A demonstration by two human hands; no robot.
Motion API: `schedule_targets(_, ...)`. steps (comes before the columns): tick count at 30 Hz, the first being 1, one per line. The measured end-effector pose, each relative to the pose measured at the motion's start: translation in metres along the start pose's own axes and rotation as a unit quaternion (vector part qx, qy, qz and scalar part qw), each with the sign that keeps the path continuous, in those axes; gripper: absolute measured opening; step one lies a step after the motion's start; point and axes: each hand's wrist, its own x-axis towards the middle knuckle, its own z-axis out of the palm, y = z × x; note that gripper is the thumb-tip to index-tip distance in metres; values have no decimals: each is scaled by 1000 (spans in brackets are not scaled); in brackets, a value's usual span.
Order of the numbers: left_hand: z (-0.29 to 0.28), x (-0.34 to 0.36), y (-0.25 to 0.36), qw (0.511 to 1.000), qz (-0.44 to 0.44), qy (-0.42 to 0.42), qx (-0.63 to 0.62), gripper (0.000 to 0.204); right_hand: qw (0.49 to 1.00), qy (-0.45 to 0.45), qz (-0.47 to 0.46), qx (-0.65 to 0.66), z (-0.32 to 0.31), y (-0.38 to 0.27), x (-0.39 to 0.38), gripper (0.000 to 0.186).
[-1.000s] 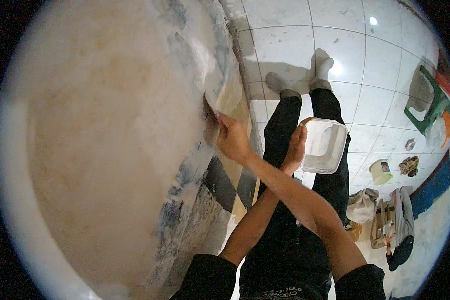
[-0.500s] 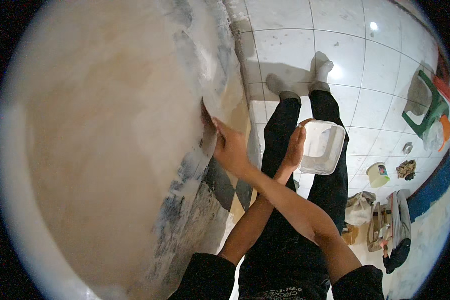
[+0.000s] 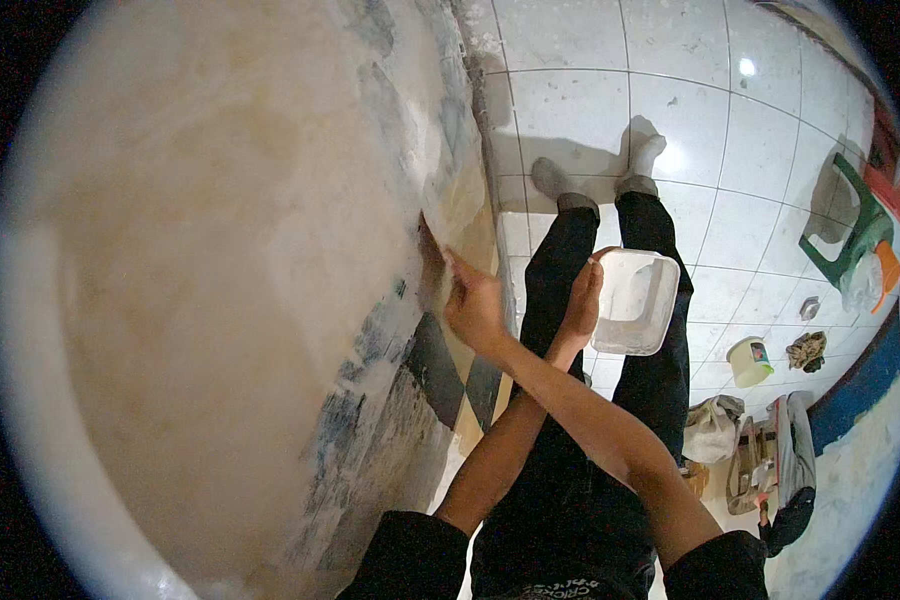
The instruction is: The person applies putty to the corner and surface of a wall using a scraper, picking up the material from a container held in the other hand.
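My forearms cross. My left hand (image 3: 582,308) grips the side of a white, rounded-square plastic tub (image 3: 607,338) with whitish paste inside. My right hand (image 3: 475,308) is closed around a putty knife (image 3: 431,262); its thin, dark blade lies edge-on against the wall (image 3: 220,300), and its handle is hidden in my fingers. Smooth beige-white filler covers most of the wall. Along the wall's lower strip, near the knife, dark grey and yellowish patches show through, with white smears over them.
White floor tiles (image 3: 570,110) meet the wall beside my feet. At the right stand a green plastic stool (image 3: 855,225), a pale yellow container (image 3: 748,362) and a crumpled rag (image 3: 806,350). A cloth bag (image 3: 713,428) and a grey garment (image 3: 796,440) lie lower right.
My right hand and the putty knife have moved slightly down and right along the wall, towards its lower edge. My left hand still holds the tub, which sits slightly further left in view.
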Motion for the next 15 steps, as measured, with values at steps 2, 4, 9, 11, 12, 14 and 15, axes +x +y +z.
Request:
schedule_targets(2, -1, -1, -3, 1000, -16, 20, 16, 54, 996, -2, -90, 2, 21, 2, -17, 51)
schedule_targets(4, -2, -5, -2, 997, -23, 52, 56, 55, 995, -23, -96, 8, 11, -12, -34, 53)
schedule_targets(9, 6, -9, -11, 998, -34, 37, 48, 59, 998, -39, -38, 35, -32, 9, -27, 48)
schedule_targets(11, 13, -11, -7, 995, -42, 42, 79, 60, 999, 8, -44, 7, -25, 15, -2, 46)
schedule_targets(12, 14, -10, -6, 995, -42, 41, 79, 60, 998, 30, -49, -6, -19, 13, 6, 45)
schedule_targets(14, 5, -11, -7, 996, -37, 41, 66, 60, 998, -22, -56, 34, 0, 6, -8, 45)
schedule_targets(15, 1, -11, -7, 997, -35, 38, 58, 60, 996, -28, -79, 41, 6, 4, -24, 45)
